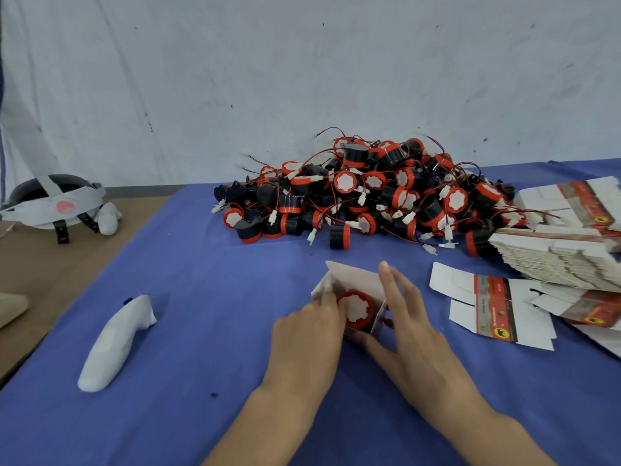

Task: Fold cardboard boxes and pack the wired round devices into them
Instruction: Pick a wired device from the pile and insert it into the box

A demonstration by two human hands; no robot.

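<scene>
A small white cardboard box stands open on the blue cloth, its lid flap raised at the back. Inside it sits a round device with a red rim and white face. My left hand grips the box's left side, fingers at the left flap. My right hand holds the right side, thumb under the front and straight fingers along the right wall and lid flap. Behind lies a big pile of black-and-red wired round devices.
Flat unfolded box blanks lie to the right, with taller stacks of blanks at the far right. A white controller-shaped object lies on the left of the blue cloth. A headset rests on the brown table at far left.
</scene>
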